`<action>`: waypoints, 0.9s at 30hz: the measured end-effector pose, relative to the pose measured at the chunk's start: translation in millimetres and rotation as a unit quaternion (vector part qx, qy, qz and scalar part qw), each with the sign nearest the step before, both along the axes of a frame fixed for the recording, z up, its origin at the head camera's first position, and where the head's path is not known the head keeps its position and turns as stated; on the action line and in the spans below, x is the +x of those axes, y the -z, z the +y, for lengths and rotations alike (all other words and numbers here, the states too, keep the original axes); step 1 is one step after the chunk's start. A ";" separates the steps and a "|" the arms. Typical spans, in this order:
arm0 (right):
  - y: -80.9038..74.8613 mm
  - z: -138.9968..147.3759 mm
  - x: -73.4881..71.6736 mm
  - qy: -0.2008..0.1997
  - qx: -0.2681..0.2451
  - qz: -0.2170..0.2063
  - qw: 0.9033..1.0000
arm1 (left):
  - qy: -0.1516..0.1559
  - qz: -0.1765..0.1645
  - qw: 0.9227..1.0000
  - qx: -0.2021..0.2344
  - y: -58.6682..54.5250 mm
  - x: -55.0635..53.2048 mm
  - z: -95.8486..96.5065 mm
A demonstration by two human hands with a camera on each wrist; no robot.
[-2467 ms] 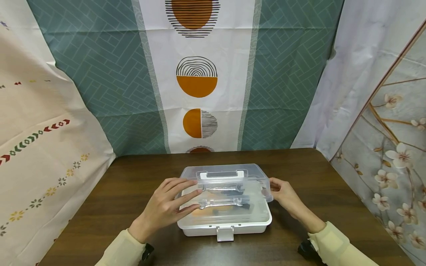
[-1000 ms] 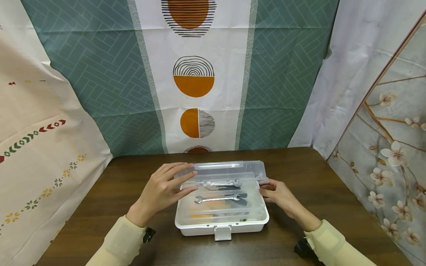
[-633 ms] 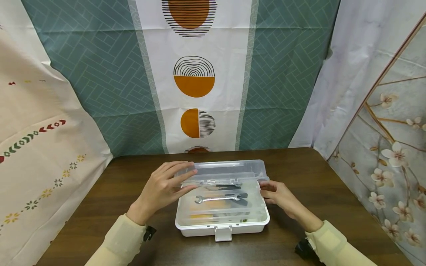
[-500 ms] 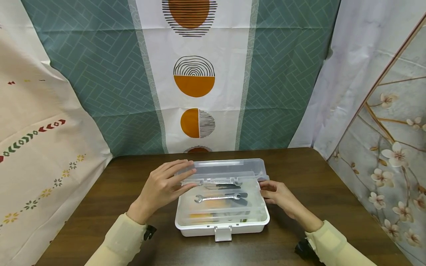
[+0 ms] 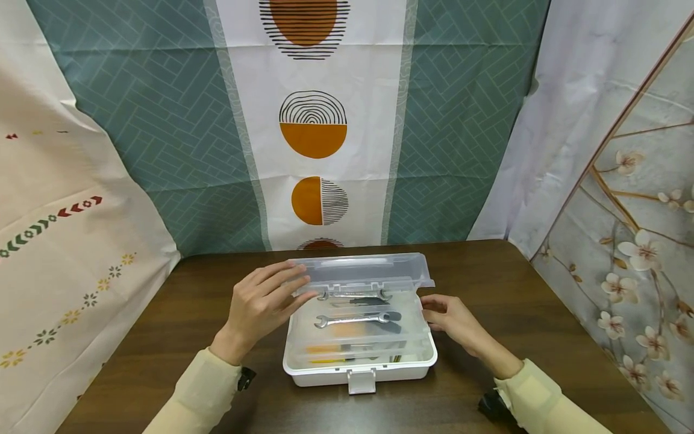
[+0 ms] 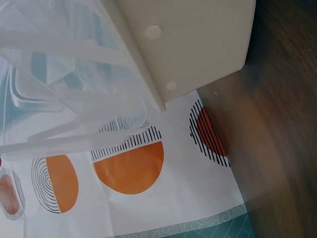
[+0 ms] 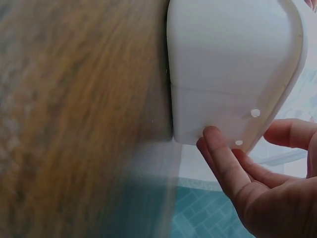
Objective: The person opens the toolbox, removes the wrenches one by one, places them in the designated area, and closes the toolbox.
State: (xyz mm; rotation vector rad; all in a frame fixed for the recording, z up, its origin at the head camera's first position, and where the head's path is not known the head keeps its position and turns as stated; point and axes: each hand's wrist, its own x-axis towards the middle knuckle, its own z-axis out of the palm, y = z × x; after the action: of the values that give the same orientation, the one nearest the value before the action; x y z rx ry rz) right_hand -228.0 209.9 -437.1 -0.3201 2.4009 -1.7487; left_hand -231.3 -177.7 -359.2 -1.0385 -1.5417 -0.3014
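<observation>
A white toolbox [image 5: 320,378] sits on the table with its clear lid [image 5: 358,269] tilted up and back. My left hand [image 5: 262,304] is at the lid's left end, its fingers extended and overlapping it. My right hand [image 5: 452,322] holds the box's right rear corner. In the right wrist view, its fingers [image 7: 225,163] touch the outer wall while the thumb [image 7: 290,134] meets the rim. One wrench [image 5: 352,320] lies across the translucent inner tray [image 5: 414,337]. Behind it is a second wrench [image 5: 352,295]. The left wrist view shows the box's side wall [image 6: 193,39] but no hand.
Orange and dark objects show blurred through the tray. A white latch [image 5: 361,381] hangs down at the box's front. Brown wooden table [image 5: 228,271] surrounds the box. Patterned cloths [image 5: 466,120] hang behind and on both sides.
The clear lid has swung up and back from over the tray, baring the front wrench. My left hand has moved slightly back and left with it. My right hand stays at the box's right side.
</observation>
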 end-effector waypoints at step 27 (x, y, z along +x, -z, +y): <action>-0.1 0.6 0.0 0.000 0.023 0.021 1.000 | 0.019 -0.156 0.987 0.015 4.1 -5.0 -14.2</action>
State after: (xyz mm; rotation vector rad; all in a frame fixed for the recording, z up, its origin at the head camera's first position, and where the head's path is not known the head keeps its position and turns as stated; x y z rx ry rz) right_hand -228.0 210.5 -437.0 -0.3547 2.4665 -1.7009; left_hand -236.3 -191.9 -363.3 -1.0329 -1.7905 -0.5330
